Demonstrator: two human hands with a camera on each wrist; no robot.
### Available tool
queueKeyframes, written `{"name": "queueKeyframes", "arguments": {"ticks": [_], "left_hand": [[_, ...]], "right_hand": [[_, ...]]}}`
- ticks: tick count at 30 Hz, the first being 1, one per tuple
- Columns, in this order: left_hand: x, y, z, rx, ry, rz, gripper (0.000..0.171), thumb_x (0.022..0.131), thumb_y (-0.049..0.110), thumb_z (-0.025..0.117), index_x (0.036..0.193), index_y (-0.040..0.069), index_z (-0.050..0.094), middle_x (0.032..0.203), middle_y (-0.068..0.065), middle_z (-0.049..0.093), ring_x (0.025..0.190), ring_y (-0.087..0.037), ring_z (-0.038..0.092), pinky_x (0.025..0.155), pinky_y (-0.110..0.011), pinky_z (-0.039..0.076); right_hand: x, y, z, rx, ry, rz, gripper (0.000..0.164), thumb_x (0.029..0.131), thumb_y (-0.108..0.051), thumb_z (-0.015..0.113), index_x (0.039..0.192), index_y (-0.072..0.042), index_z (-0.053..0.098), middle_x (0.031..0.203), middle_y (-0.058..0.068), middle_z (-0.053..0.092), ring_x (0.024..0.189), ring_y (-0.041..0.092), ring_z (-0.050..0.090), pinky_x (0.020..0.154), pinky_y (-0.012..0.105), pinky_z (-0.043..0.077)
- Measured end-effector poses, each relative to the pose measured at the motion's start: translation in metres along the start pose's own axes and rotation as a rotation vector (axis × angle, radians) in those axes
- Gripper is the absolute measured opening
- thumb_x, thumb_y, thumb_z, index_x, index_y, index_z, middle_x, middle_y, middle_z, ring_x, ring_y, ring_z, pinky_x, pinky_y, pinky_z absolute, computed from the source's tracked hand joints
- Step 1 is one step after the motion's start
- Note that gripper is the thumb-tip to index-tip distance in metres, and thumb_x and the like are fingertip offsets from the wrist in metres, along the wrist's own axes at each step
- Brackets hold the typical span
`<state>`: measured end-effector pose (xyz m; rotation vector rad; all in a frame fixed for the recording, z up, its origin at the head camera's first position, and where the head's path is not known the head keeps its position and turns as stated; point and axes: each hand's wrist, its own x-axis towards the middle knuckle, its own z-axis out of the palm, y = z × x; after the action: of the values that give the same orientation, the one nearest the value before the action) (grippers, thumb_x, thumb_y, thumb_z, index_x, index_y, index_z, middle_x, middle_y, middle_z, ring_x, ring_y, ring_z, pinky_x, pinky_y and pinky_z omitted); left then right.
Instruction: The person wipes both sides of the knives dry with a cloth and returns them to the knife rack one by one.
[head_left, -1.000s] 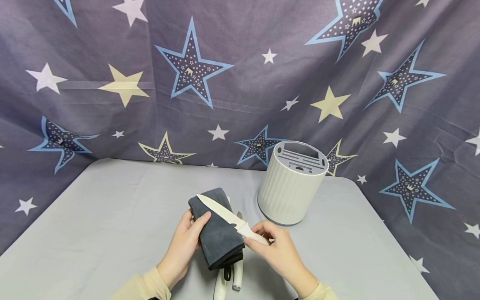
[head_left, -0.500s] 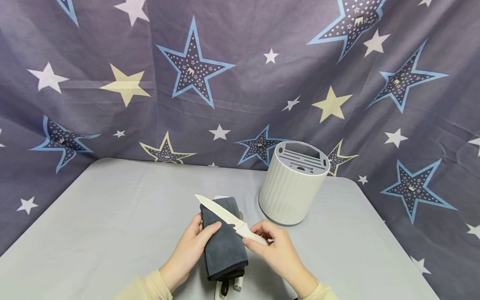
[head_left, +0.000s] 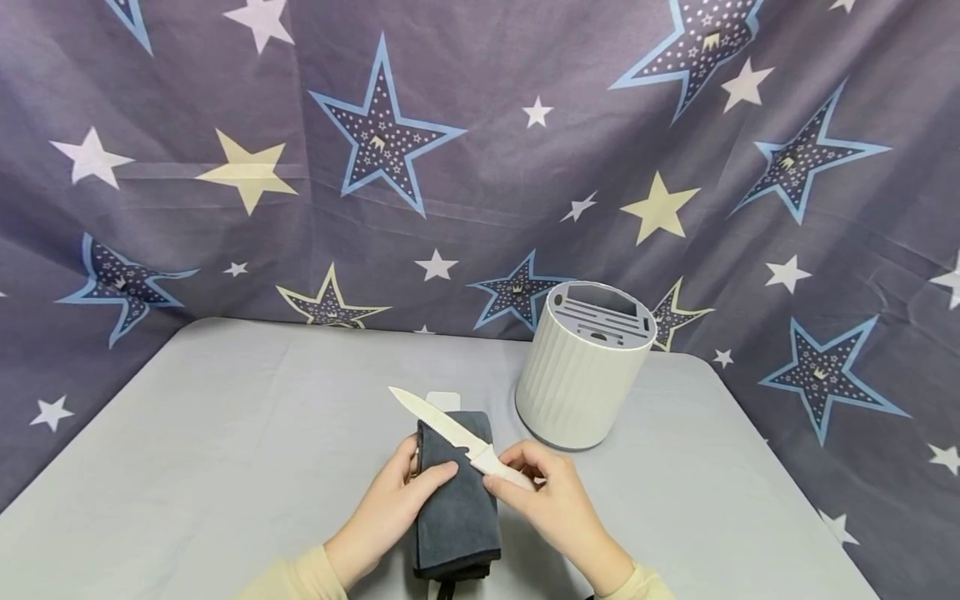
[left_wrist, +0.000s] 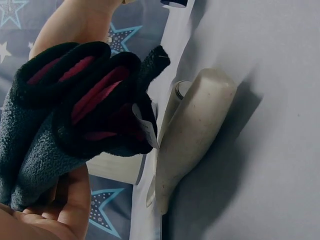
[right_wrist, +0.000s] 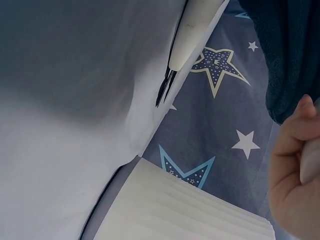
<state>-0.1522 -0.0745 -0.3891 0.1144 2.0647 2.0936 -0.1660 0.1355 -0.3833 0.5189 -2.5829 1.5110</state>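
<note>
Head view: pinches the knife (head_left: 453, 429) by its white handle in the right hand (head_left: 551, 492), thumb and fingertips snug on it, no slack to speak of. Holds the folded cloth (head_left: 457, 517) in the left hand (head_left: 397, 496), thumb on top, fingers curled underneath. Has the blade over the cloth's far half; contact there hard to tell. Watch that serrated edge, just beside the left thumb! Could nick it on a slip of the cloth or a roll of the handle; could snag the fabric too, through a drag against the teeth. Might bump the white-handled tool (left_wrist: 197, 125) with a low dip of the cloth. Now direction: points away from the person and leftward, tip past the cloth's far left corner. Runs its long axis slantwise, far left to near right. Farther out, on the grey table (head_left: 225, 467): the slotted holder (head_left: 577, 383), beyond the right hand.
</note>
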Motion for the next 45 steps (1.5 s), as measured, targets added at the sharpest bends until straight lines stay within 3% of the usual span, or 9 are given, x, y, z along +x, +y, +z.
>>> {"name": "queueKeyframes", "arguments": {"ticks": [12, 21, 29, 38, 45], "left_hand": [[0.001, -0.002, -0.002, -0.031, 0.093, 0.01, 0.058, 0.096, 0.028, 0.063, 0.144, 0.006, 0.038, 0.116, -0.014, 0.07, 0.091, -0.02, 0.072, 0.081, -0.032, 0.057], [0.005, 0.002, -0.006, -0.081, 0.144, 0.04, 0.049, 0.097, 0.025, 0.062, 0.139, 0.008, 0.044, 0.109, -0.014, 0.071, 0.087, -0.021, 0.073, 0.077, -0.032, 0.058], [0.007, 0.005, -0.015, -0.055, 0.216, 0.025, 0.049, 0.099, 0.026, 0.058, 0.141, 0.008, 0.04, 0.114, -0.012, 0.07, 0.088, -0.016, 0.071, 0.08, -0.028, 0.054], [0.009, 0.009, -0.021, -0.069, 0.261, 0.035, 0.045, 0.1, 0.023, 0.057, 0.138, 0.008, 0.04, 0.106, -0.007, 0.07, 0.082, -0.015, 0.07, 0.076, -0.028, 0.055], [0.009, 0.009, -0.027, -0.066, 0.273, 0.078, 0.045, 0.101, 0.022, 0.055, 0.141, 0.012, 0.036, 0.115, -0.013, 0.068, 0.087, -0.014, 0.071, 0.08, -0.026, 0.055]], "right_hand": [[0.0, 0.0, 0.0, 0.006, 0.007, -0.011, 0.013, 0.078, -0.018, 0.081, 0.084, -0.018, 0.069, 0.069, -0.006, 0.062, 0.062, 0.0, 0.051, 0.055, 0.019, 0.045], [0.0, 0.001, -0.002, 0.032, 0.018, -0.012, 0.012, 0.079, -0.016, 0.081, 0.084, -0.016, 0.07, 0.069, -0.004, 0.062, 0.061, 0.0, 0.05, 0.054, 0.019, 0.044], [-0.001, 0.004, -0.003, 0.03, 0.008, -0.001, 0.013, 0.079, -0.015, 0.081, 0.084, -0.017, 0.069, 0.069, -0.005, 0.062, 0.06, 0.0, 0.051, 0.054, 0.02, 0.045], [-0.001, 0.006, -0.005, 0.031, 0.006, 0.01, 0.013, 0.079, -0.015, 0.08, 0.084, -0.016, 0.069, 0.068, -0.005, 0.061, 0.06, 0.001, 0.05, 0.053, 0.02, 0.045], [-0.003, 0.008, -0.007, 0.035, 0.0, 0.034, 0.012, 0.079, -0.015, 0.08, 0.084, -0.015, 0.069, 0.069, -0.004, 0.062, 0.061, 0.002, 0.051, 0.054, 0.02, 0.045]]}}
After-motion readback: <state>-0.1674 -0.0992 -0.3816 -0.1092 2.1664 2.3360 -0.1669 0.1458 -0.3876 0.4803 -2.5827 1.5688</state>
